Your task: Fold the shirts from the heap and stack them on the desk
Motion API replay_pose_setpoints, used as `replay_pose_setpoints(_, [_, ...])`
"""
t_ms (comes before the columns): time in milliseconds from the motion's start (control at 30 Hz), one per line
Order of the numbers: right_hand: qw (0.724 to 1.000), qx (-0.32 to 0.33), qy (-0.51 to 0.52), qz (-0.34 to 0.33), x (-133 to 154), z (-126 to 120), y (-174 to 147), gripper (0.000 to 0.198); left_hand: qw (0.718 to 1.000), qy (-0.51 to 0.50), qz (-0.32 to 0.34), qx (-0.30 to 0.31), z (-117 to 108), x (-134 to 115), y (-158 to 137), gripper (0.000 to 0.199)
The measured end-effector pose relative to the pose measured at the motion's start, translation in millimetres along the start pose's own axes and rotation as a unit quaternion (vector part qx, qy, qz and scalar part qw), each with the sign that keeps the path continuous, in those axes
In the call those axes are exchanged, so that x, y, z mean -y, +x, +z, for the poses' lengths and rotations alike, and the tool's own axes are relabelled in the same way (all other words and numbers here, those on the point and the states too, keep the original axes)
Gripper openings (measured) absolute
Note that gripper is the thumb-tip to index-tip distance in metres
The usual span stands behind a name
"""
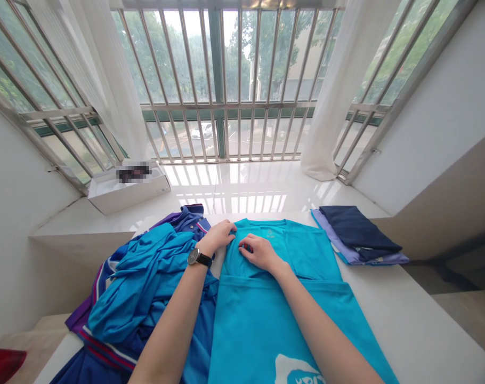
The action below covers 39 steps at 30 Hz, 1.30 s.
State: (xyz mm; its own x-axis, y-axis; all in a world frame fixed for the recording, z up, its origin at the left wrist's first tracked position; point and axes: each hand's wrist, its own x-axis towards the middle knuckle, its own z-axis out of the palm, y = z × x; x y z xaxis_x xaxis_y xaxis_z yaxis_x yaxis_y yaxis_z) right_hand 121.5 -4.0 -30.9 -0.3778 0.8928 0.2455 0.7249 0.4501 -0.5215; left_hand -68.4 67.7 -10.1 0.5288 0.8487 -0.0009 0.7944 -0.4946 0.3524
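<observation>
A turquoise T-shirt (248,314) lies on the white table in front of me, its collar at the far end. Its lower part is folded up, and white print shows near the bottom of the frame. My left hand (218,234), with a black-strapped watch (198,257) on the wrist, has its fingers closed at the shirt's far left shoulder edge. Just to the right, my right hand (260,250) rests over the upper left part of the shirt, fingers bent and thumb apart, holding nothing I can see.
On the left is a loose heap of blue and purple clothes (146,282). At the far right lies a folded stack (358,232) with navy on top. An open white box (126,194) stands on the sill before the barred window (226,106), between white curtains (330,101).
</observation>
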Motion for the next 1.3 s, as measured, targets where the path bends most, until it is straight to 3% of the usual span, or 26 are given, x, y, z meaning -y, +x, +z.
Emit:
replay_pose_setpoints(200, [1.0, 0.002, 0.002, 0.004, -2, 2, 0, 0.012, 0.997, 0.009, 0.045, 0.059, -6, 5, -4, 0.046])
replay_pose_setpoints(400, [1.0, 0.004, 0.007, 0.001, -2, 2, 0, 0.013, 0.995, 0.016, 0.051, 0.089, -8, 5, -4, 0.063])
replay_pose_setpoints(867, [1.0, 0.014, 0.016, 0.004, 0, 3, 1, 0.013, 0.996, 0.007, 0.036, 0.076, -7, 3, -5, 0.063])
replay_pose_setpoints(967, [0.999, 0.022, 0.047, -0.007, 0, -8, 0, 0.017, 0.997, -0.019, 0.04, 0.069, -7, 5, -4, 0.062])
replay_pose_setpoints(1167, [0.99, -0.064, 0.123, 0.031, 3, -56, -18, 0.024, 0.995, -0.087, 0.037, 0.036, -19, 10, -8, 0.041])
replay_pose_setpoints(1300, [0.995, -0.028, 0.094, 0.036, 12, -79, -48, 0.023, 0.995, -0.094, 0.026, 0.011, -31, 11, -16, 0.037])
